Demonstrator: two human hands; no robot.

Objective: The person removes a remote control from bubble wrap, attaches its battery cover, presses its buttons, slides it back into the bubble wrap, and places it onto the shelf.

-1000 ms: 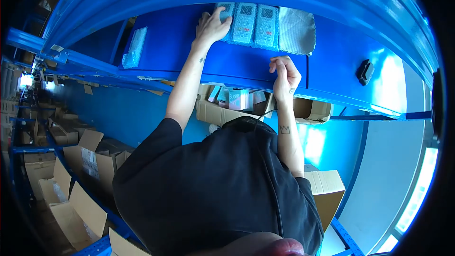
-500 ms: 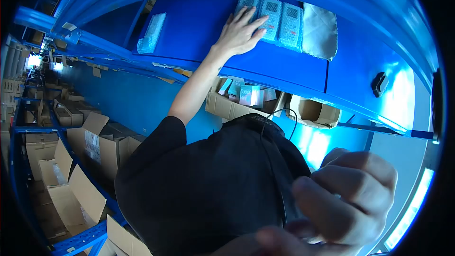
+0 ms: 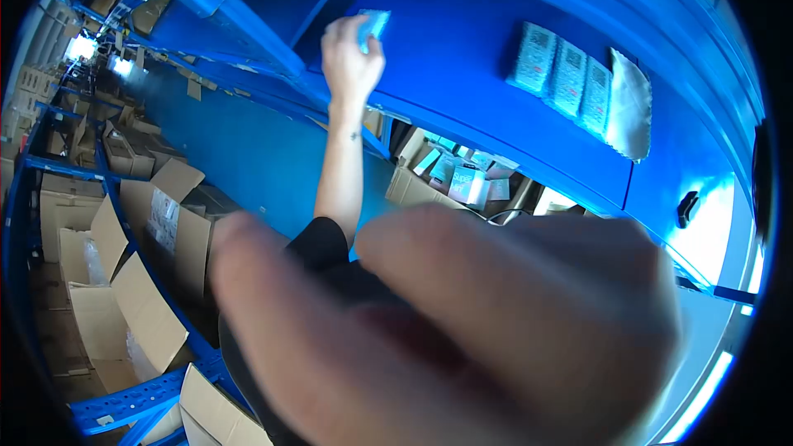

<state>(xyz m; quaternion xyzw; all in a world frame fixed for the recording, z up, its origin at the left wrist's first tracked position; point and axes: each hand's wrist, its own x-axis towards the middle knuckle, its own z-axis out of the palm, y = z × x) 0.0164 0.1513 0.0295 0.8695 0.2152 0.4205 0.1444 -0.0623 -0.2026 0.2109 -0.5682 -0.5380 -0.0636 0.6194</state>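
Observation:
On the left part of the blue shelf surface (image 3: 446, 58), my left hand (image 3: 351, 62) has its fingers closed around a small bubble-wrapped packet (image 3: 376, 29). What is inside the wrap cannot be made out. Farther right lie three bubble-wrapped devices (image 3: 567, 78) side by side, with a silvery-white padded pouch (image 3: 629, 111) against them. Very close to the camera, my right hand (image 3: 462, 322) looms large and blurred. Its thumb and bent fingers are apart, and nothing shows between them; it covers most of my body and the lower middle of the view.
Under the shelf stands a cardboard box (image 3: 413, 187) of small product boxes. A black knob-like object (image 3: 687, 209) sits at the right. Blue racks with open cartons (image 3: 153, 306) line the left, and a blue upright (image 3: 260, 33) rises beside my left hand.
My left hand has left the wrapped devices, moved left and taken hold of the small packet. My right hand has come closer to the camera and its fingers have spread. The view has shifted left.

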